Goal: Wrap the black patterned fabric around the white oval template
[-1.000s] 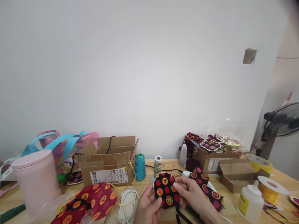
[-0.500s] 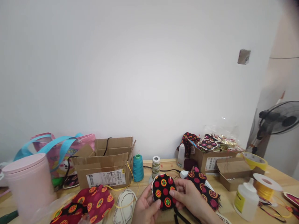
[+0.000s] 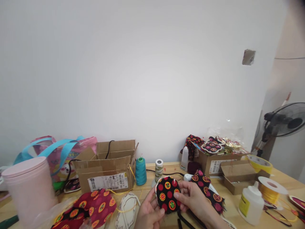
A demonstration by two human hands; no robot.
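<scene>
Fabric disc (image 3: 168,194) pinched between left hand (image 3: 149,212), right hand (image 3: 192,198)

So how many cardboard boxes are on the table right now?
3. One open cardboard box sits left of the teal thread cone. A filled box stands at the back right, and a low flat box lies just in front of it. Others may be hidden.

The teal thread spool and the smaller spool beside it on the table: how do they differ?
The teal thread spool is taller and wider; the smaller spool is slim. The teal one has one plain colour; the smaller one has a white top and greenish, mottled thread. Both stand upright on the wooden table, behind the hands.
</scene>
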